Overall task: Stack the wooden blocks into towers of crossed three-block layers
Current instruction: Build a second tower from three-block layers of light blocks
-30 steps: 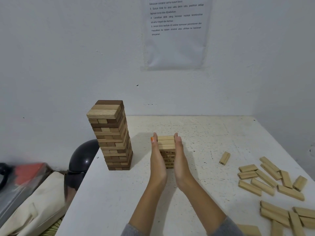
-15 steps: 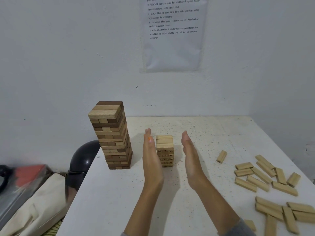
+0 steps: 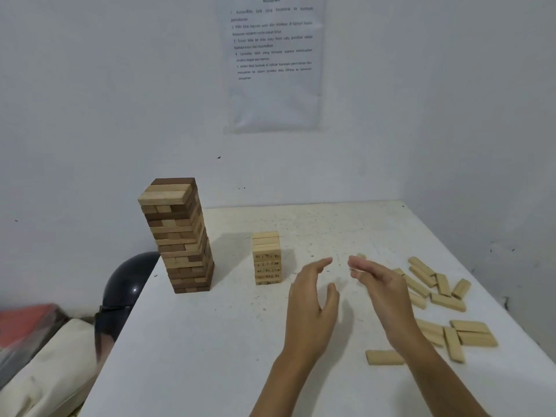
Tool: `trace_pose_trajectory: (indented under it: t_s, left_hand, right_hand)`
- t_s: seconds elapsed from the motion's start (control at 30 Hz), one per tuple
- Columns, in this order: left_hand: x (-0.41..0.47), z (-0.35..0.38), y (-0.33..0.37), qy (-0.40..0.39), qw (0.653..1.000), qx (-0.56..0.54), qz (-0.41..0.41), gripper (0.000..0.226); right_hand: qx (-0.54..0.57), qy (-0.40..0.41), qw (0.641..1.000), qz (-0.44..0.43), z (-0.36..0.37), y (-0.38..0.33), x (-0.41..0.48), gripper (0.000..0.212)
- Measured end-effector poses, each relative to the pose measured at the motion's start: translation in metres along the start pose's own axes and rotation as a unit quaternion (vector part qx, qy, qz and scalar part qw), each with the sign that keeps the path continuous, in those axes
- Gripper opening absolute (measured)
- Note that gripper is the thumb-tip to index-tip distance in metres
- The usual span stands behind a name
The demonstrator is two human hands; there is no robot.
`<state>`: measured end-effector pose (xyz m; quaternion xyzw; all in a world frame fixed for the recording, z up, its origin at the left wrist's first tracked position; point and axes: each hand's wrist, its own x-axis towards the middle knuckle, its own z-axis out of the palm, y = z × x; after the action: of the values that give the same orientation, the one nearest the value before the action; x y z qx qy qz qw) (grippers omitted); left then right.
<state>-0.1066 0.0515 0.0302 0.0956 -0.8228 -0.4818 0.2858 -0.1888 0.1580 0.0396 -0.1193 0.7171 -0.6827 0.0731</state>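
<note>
Nearest the lower edge, my left hand [image 3: 313, 308] and my right hand [image 3: 386, 291] hang over the white table [image 3: 195, 356]. The palms face each other and the fingers are straight, loosely spread and holding nothing. The fingertips of the two hands are near one another but apart.

A lone block [image 3: 382, 357] lies flat just beside my right wrist. To the right, the loose blocks [image 3: 446, 300] lie scattered flat, several touching. My right hand and forearm cover part of this pile.

In the middle, the short tower [image 3: 266, 260] of pale blocks stands upright, left of my left hand and apart from it. Its block ends carry dark printed marks, seemingly numerals, too small to read. Near the table's left edge stands the tall tower [image 3: 180, 236] of mixed dark and pale blocks, its sides slightly uneven.

Beyond that edge are a glossy black rounded object [image 3: 129, 281], a cream cloth bag [image 3: 45, 371] and a blurred red object [image 3: 27, 317].

Farthest, a printed sheet [image 3: 273, 64] hangs on the wall. Its numbered lines of text are too blurred to read.
</note>
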Motion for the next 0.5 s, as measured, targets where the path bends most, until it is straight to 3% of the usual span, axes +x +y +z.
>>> trace_pose_trajectory:
  t_s: [0.33,0.5]
  left_hand:
    - [-0.033,0.033,-0.003,-0.107,0.994,0.005,0.020,0.016]
    - [-0.041,0.046,-0.001,-0.152,0.984,0.061,0.068,0.019]
  right_hand:
    - [-0.115,0.042,0.992,-0.040,-0.072,0.019,-0.030,0.033]
    - [-0.300,0.063,0.950,-0.064,-0.101,0.029,-0.040,0.024]
